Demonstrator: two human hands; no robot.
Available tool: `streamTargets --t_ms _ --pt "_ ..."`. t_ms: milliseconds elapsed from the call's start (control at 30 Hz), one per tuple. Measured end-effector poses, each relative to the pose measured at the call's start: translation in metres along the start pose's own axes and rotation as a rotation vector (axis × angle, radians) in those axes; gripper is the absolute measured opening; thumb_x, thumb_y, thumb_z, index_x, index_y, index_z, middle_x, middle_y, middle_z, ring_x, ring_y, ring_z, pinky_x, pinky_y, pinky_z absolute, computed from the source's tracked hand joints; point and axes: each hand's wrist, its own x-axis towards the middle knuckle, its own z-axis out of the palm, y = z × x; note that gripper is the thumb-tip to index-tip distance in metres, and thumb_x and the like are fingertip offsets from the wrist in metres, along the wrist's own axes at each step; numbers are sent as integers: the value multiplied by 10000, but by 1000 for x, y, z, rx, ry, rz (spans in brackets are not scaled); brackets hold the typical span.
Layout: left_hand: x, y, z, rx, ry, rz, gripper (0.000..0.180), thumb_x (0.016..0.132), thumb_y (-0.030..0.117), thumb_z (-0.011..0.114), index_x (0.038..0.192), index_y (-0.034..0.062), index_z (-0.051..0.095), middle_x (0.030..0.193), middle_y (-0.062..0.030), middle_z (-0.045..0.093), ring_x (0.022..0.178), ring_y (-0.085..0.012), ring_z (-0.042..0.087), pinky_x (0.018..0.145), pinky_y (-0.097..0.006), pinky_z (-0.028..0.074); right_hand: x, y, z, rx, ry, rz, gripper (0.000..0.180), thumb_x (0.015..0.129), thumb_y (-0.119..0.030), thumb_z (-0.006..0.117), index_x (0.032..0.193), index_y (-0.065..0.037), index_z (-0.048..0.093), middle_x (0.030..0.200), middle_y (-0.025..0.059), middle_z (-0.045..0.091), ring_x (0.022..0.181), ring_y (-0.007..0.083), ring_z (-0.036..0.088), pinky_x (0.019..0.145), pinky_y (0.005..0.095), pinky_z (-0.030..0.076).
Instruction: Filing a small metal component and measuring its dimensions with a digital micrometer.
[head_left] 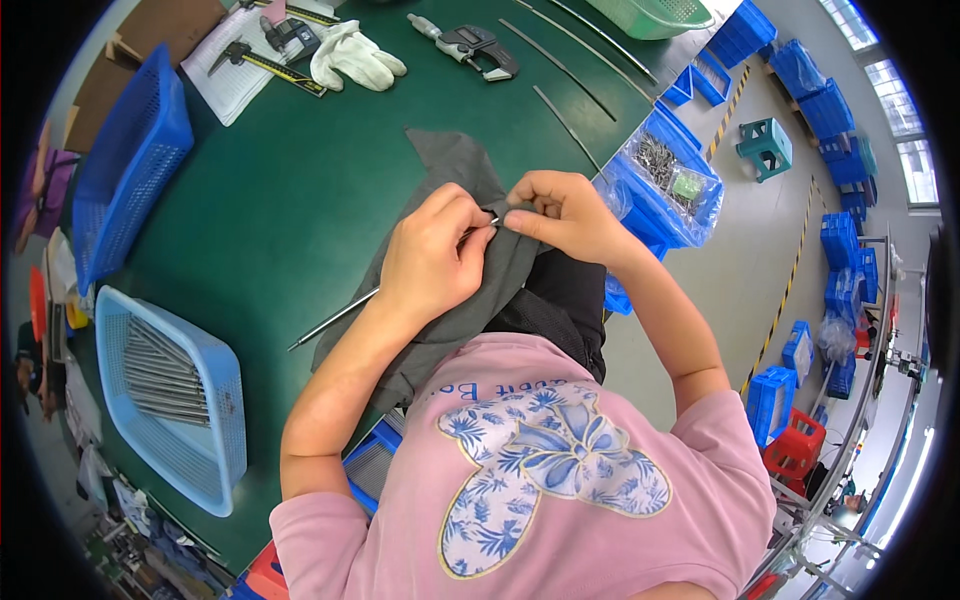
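My left hand (pixel 435 252) is closed around a thin shiny metal rod (pixel 336 318), whose far end sticks out below the wrist toward the lower left. The rod's other tip shows between my two hands. My right hand (pixel 572 214) pinches a dark grey cloth (pixel 458 165) at that tip, thumb and forefinger pressed together. The cloth spreads beneath both hands, over the table edge and my lap. Part of the rod is hidden behind my left hand and wrist.
On the green table (pixel 250 215) stand a light blue basket (pixel 230 400) of metal rods and a darker blue basket (pixel 140 170). A caliper (pixel 265 68), white glove (pixel 357 57), digital micrometer (pixel 468 45) and several thin rods lie farther back. Right of it is a bin of small metal parts (pixel 660 165).
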Motion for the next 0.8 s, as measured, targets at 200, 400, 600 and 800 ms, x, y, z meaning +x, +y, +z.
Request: streamTargets --t_ms 200,400,600,800 --pt "-1 3 1 35 -30 41 128 739 -63 684 794 -13 579 787 -104 558 634 -253 588 555 -313 473 7 1 -8 190 -93 60 196 823 -135 743 838 12 615 711 -12 556 617 30 451 518 219 356" --pt "2 2 -6 58 -57 39 112 759 13 682 794 23 577 791 -103 561 648 -308 606 556 -391 475 28 7 -20 233 -198 79 143 836 -135 668 785 -30 585 664 -45 502 609 29 457 512 227 333" --pt "17 10 -44 125 124 38 115 748 -12 690 797 32 595 772 -83 567 592 -254 588 521 -342 463 107 -5 -48 -628 331 17 327 830 -295 619 1029 -38 660 933 108 637 883 243 620 794 351 489" --pt "22 25 -88 356 372 462 199 688 -16 732 858 46 648 840 -59 632 578 -205 593 488 -302 447 194 -5 -60 -1023 296 256 405 724 -318 680 1025 -47 681 1021 169 674 1006 318 642 881 390 507"
